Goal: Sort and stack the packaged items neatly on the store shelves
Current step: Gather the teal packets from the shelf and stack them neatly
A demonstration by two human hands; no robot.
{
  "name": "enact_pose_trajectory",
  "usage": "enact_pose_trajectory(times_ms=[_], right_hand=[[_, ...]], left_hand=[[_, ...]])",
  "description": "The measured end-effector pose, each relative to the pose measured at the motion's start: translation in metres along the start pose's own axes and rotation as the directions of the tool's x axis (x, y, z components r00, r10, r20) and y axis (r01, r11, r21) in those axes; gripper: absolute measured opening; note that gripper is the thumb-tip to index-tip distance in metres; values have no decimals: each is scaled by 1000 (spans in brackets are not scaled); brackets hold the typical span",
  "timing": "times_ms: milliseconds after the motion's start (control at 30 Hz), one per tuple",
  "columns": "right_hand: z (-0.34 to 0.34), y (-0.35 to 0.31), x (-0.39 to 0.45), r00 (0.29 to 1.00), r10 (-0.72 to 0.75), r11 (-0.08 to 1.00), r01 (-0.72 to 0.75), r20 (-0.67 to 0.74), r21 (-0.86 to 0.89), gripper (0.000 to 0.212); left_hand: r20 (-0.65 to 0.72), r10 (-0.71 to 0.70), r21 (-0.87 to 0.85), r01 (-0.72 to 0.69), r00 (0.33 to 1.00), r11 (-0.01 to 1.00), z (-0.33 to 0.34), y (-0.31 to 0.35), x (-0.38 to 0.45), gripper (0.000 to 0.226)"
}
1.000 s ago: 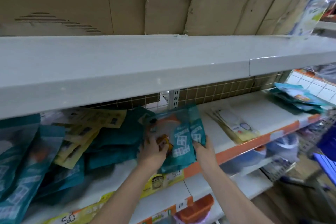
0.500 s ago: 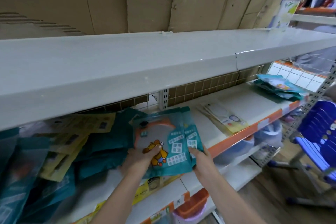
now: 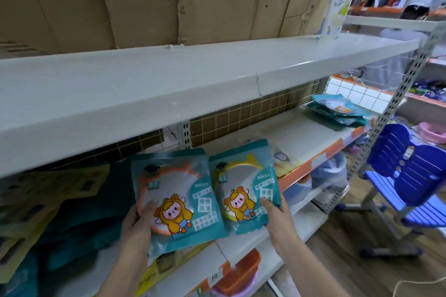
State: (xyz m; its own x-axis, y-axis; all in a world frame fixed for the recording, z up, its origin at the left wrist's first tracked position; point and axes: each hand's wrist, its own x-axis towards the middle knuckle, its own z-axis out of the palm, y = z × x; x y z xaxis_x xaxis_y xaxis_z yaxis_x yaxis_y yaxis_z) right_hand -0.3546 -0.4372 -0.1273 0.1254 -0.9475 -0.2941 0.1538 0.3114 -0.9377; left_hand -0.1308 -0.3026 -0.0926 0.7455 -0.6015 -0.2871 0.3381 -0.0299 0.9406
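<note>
Two teal packets with a cartoon figure are held up side by side in front of the middle shelf (image 3: 313, 135). My left hand (image 3: 137, 222) grips the packet with the orange ring (image 3: 173, 190) at its lower left edge. My right hand (image 3: 277, 214) grips the packet with the yellow ring (image 3: 243, 183) at its lower right corner. Behind my left arm lies a loose heap of teal packets (image 3: 79, 222) and yellow packets (image 3: 55, 183). A small stack of teal packets (image 3: 337, 113) rests at the shelf's far right end.
A flat yellow packet (image 3: 284, 160) lies mid-shelf behind the right-hand packet. The wide white upper shelf (image 3: 169, 79) overhangs, with cardboard behind it. A blue chair (image 3: 405, 176) stands on the floor at right. Orange and pink tubs (image 3: 241, 272) sit on the lower shelf.
The single bundle held in both hands has been split: each hand now holds its own packet, lifted and spread apart. The view has swung to the right.
</note>
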Motion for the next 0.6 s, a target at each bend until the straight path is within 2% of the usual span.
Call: enact_pose_trajectory(times_ms=[167, 467, 600], right_hand=[[-54, -20, 28, 1000, 20, 999, -19, 23, -41, 32], [-175, -80, 84, 999, 20, 999, -19, 32, -41, 24], [-216, -101, 107, 999, 14, 999, -12, 30, -36, 20]], left_hand=[[-67, -4, -3, 4, 998, 1000, 48, -11, -16, 32], [-227, -46, -56, 34, 973, 998, 158, -39, -51, 39], [-226, -101, -122, 75, 969, 990, 192, -52, -57, 39]])
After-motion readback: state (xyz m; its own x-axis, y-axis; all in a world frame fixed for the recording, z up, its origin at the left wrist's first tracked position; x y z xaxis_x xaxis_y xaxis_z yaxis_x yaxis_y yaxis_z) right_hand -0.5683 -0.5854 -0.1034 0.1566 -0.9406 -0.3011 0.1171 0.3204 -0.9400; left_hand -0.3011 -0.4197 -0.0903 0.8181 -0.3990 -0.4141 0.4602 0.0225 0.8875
